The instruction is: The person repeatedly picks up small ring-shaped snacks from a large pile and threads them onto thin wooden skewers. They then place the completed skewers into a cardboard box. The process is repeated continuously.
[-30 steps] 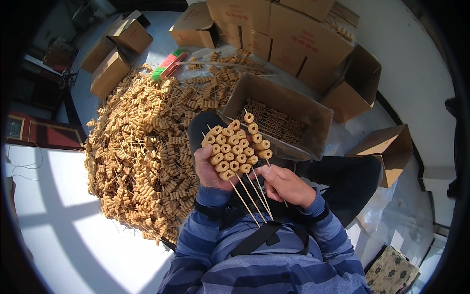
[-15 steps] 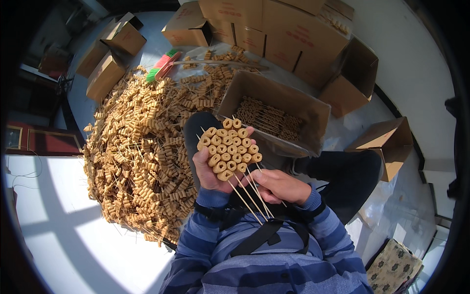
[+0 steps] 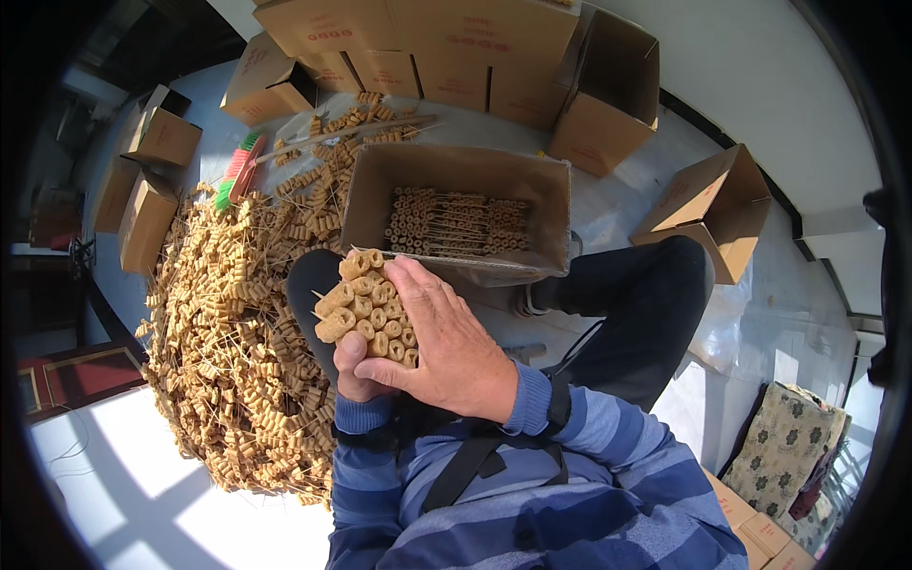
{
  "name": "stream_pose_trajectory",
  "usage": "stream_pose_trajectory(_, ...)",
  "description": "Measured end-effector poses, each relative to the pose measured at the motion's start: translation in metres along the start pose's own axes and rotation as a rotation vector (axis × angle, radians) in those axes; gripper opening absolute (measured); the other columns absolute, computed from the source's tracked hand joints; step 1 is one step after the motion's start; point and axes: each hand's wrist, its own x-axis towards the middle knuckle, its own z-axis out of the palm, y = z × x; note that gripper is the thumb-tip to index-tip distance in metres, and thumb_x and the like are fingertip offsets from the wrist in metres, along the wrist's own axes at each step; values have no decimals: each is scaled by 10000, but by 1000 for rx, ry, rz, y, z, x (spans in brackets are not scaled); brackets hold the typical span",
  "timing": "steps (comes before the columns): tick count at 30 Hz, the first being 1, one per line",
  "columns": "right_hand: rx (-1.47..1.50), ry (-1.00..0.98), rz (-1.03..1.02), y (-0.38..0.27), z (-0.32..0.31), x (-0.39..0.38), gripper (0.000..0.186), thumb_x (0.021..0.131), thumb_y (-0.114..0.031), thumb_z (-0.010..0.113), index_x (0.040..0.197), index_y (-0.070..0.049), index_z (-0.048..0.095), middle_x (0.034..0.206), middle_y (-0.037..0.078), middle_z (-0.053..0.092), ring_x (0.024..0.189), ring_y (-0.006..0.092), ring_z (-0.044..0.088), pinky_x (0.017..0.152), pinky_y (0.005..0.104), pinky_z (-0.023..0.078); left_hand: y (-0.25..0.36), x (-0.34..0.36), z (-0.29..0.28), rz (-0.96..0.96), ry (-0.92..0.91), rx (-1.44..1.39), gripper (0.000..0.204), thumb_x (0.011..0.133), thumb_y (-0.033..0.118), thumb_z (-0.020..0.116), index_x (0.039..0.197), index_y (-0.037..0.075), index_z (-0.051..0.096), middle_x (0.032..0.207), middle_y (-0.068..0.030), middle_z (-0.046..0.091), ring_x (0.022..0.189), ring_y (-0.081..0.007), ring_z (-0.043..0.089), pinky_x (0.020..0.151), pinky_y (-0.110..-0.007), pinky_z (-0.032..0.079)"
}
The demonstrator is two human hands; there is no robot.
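Observation:
A bundle of golden, ring-shaped snack pieces on thin sticks [image 3: 366, 309] is gripped between both hands above my lap, their round ends facing up. My left hand [image 3: 351, 370] holds it from below and the left, largely hidden behind it. My right hand [image 3: 446, 347] wraps over its right side, thumb along the near end, covering the long stick ends. Just beyond my knees, an open cardboard box [image 3: 541, 176] holds packed rows of similar skewers [image 3: 456, 220]. A large heap of loose skewers [image 3: 228, 351] lies on the floor at my left.
A red and green broom [image 3: 239, 171] lies at the heap's far edge. Cardboard cartons [image 3: 475, 52] are stacked at the back, with open boxes [image 3: 703, 209] at right and others [image 3: 161, 138] at left. A floral cloth item [image 3: 779, 437] sits at the lower right.
My right hand has moved up from the stick ends onto the bundle's right side, and the bundle has shifted left. The view has turned, bringing the open box more upright.

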Motion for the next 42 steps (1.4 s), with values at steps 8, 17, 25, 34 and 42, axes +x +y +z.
stream_pose_trajectory(8,165,-14,118,29,-10,0,896,944,-523,601,1520,59,237,1557,286,265,1456,411,283,1191,441,267,-15,14,4,-122,-51,0,1102,757,537,817,1521,-15,247,1501,-173,407,1375,-302,445,1146,-445,388)
stream_pose_trajectory(17,217,2,148,61,-27,-2,841,1015,-558,430,1522,81,226,1555,328,239,1457,439,263,1196,455,238,-29,46,28,-256,-75,79,1025,772,461,825,1498,-16,282,1446,-147,465,1324,-270,501,1121,-401,412)
stream_pose_trajectory(25,315,117,135,77,-51,-3,738,1052,-486,383,1542,42,221,1546,316,276,1457,441,266,1192,450,240,-33,72,50,-350,-144,281,1131,675,528,888,1490,0,306,1427,-109,486,1315,-235,504,1105,-378,418)
stream_pose_trajectory(34,479,134,139,101,-74,-8,689,1071,-455,351,1550,25,225,1561,320,235,1471,430,248,1195,439,237,-41,93,79,-375,-164,372,1006,723,334,894,1474,4,312,1424,-115,469,1334,-249,479,1128,-397,387)
stream_pose_trajectory(42,550,192,107,114,-99,-9,803,1043,-516,408,1546,63,170,1570,320,216,1494,415,202,1204,441,210,-19,134,113,-411,-367,668,1034,734,245,857,1517,-19,234,1451,-153,408,1351,-250,439,1152,-411,356)
